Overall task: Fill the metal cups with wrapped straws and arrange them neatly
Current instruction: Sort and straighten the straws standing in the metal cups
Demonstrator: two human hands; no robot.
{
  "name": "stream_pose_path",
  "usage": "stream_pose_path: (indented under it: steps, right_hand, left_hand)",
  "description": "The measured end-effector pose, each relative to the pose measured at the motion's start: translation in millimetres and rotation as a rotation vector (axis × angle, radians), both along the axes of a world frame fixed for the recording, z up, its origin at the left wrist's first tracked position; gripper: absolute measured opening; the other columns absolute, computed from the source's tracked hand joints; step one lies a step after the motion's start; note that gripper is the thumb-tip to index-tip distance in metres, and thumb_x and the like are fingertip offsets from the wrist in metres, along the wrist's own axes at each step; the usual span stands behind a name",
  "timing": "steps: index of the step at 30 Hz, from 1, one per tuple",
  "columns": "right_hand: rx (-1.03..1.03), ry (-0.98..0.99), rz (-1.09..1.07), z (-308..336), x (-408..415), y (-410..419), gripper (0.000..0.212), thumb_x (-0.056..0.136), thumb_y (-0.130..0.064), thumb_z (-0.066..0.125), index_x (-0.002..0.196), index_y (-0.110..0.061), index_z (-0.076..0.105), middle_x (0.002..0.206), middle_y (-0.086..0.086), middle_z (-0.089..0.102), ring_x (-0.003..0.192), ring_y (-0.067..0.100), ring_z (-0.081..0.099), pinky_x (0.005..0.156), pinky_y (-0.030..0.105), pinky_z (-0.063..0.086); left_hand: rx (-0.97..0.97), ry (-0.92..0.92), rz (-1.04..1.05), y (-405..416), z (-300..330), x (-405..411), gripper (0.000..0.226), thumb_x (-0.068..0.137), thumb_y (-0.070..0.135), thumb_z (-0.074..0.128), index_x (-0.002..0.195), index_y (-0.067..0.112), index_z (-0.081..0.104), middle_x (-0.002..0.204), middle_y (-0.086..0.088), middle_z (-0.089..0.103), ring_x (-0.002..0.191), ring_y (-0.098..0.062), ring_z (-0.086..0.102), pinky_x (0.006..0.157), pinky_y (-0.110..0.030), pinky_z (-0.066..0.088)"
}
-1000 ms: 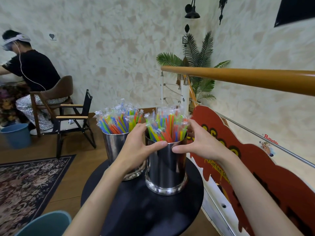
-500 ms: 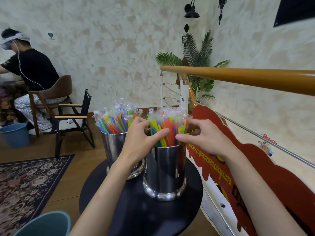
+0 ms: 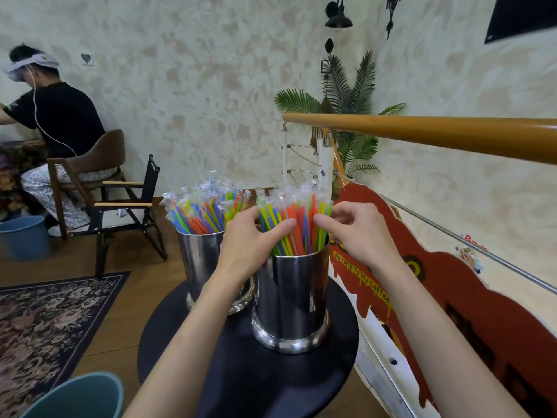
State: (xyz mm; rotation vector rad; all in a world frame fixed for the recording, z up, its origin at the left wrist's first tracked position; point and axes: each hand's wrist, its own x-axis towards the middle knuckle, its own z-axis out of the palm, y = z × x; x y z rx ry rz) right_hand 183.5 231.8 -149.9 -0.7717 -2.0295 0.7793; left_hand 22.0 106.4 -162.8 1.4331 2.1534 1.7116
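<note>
two metal cups on a round black bench [image 3: 241, 378]. near cup [image 3: 291, 300] at 3 o'clock close to the bench edge, packed with wrapped straws [image 3: 297, 224]. left hand [image 3: 251, 244] and right hand [image 3: 358, 233] curled around that bundle from 9 and 3 o'clock, gripping it. second cup [image 3: 200, 260] touching behind at 10 o'clock, also full. red sign [image 3: 452, 297] and railing [image 3: 437, 134] crowding the right; rug [image 3: 45, 321] on the floor at left.

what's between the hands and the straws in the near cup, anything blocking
Nothing visible. The left hand and right hand are already on the wrapped straws standing in the near metal cup, one on each side. The far cup stands behind the left hand, not between.
</note>
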Motion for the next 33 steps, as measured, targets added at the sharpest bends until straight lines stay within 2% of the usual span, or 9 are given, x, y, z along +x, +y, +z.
stream_pose_path:
  steps: [8, 12, 15, 18, 22, 25, 28, 31, 33]
  right_hand:
    - [0.039, -0.006, -0.007, 1, 3, -2, 0.028, 0.090, -0.039, 0.074, 0.081, -0.012, 0.075, 0.067, -0.004, 0.065, 0.066, 0.006, 0.059, 0.063, 0.025, 0.042]
    - [0.050, 0.004, 0.013, 2, 4, -3, 0.029, 0.091, -0.036, 0.073, 0.082, -0.009, 0.077, 0.068, 0.005, 0.068, 0.065, 0.012, 0.060, 0.065, 0.031, 0.049]
    - [0.075, -0.018, 0.006, 2, 4, -3, 0.024, 0.092, -0.033, 0.072, 0.084, -0.012, 0.078, 0.066, 0.003, 0.067, 0.056, 0.004, 0.052, 0.056, 0.020, 0.042]
    - [0.089, -0.028, 0.024, 2, 5, -3, 0.020, 0.095, -0.029, 0.069, 0.086, -0.014, 0.078, 0.064, -0.002, 0.066, 0.053, -0.003, 0.052, 0.050, 0.011, 0.039]
    - [0.088, -0.041, 0.072, 3, 6, -6, 0.013, 0.097, -0.027, 0.066, 0.095, -0.024, 0.078, 0.061, -0.019, 0.066, 0.057, -0.008, 0.056, 0.053, 0.007, 0.039]
    - [0.080, -0.067, 0.103, 5, 6, -7, 0.012, 0.096, -0.029, 0.067, 0.100, -0.025, 0.078, 0.078, -0.012, 0.072, 0.061, -0.005, 0.057, 0.056, 0.009, 0.041]
    - [0.077, -0.061, 0.097, 4, 6, -7, 0.011, 0.092, -0.032, 0.073, 0.095, -0.022, 0.077, 0.074, -0.010, 0.063, 0.061, -0.011, 0.053, 0.057, 0.005, 0.040]
    - [0.069, -0.064, 0.072, 4, 6, -7, 0.016, 0.087, -0.039, 0.077, 0.091, -0.023, 0.074, 0.075, -0.010, 0.063, 0.066, -0.005, 0.057, 0.057, 0.009, 0.041]
    - [0.080, -0.091, 0.051, 4, 5, -8, 0.023, 0.085, -0.043, 0.077, 0.088, -0.021, 0.071, 0.079, -0.010, 0.064, 0.068, 0.001, 0.056, 0.056, 0.011, 0.039]
  left_hand:
    - [0.018, 0.036, -0.002, 1, -3, -1, 0.030, 0.082, 0.051, 0.079, 0.069, 0.027, 0.065, 0.050, 0.023, 0.059, 0.049, 0.005, 0.054, 0.050, -0.013, 0.035]
    - [0.030, 0.047, -0.055, -1, -2, 0, 0.030, 0.085, 0.045, 0.078, 0.060, 0.033, 0.067, 0.047, 0.019, 0.055, 0.046, -0.002, 0.049, 0.050, -0.018, 0.035]
    - [0.006, 0.076, -0.052, -1, -2, -1, 0.049, 0.089, 0.039, 0.076, 0.047, 0.026, 0.055, 0.038, 0.014, 0.037, 0.041, -0.006, 0.036, 0.045, -0.017, 0.026]
    - [-0.037, 0.059, -0.067, -2, 0, -2, 0.053, 0.089, 0.044, 0.073, 0.057, 0.018, 0.040, 0.050, 0.011, 0.035, 0.048, -0.008, 0.029, 0.051, -0.026, 0.025]
    - [-0.041, 0.057, -0.112, -5, 1, -3, 0.054, 0.094, 0.037, 0.070, 0.058, 0.020, 0.033, 0.042, 0.014, 0.030, 0.042, -0.006, 0.029, 0.045, -0.018, 0.023]
    - [-0.031, 0.043, -0.135, -6, -1, 0, 0.053, 0.099, 0.032, 0.065, 0.061, 0.021, 0.029, 0.039, 0.015, 0.027, 0.040, -0.006, 0.029, 0.043, -0.015, 0.025]
    - [-0.026, 0.027, -0.174, -5, -1, 1, 0.049, 0.101, 0.028, 0.061, 0.060, 0.022, 0.036, 0.041, 0.017, 0.032, 0.041, -0.003, 0.032, 0.044, -0.013, 0.027]
    - [-0.010, 0.029, -0.249, -8, 1, 5, 0.041, 0.101, 0.029, 0.061, 0.061, 0.032, 0.059, 0.047, 0.021, 0.044, 0.047, 0.002, 0.041, 0.050, -0.011, 0.032]
    - [0.003, 0.010, -0.304, -12, 3, 9, 0.022, 0.100, 0.038, 0.062, 0.079, 0.041, 0.071, 0.061, 0.025, 0.059, 0.058, 0.007, 0.052, 0.060, -0.008, 0.038]
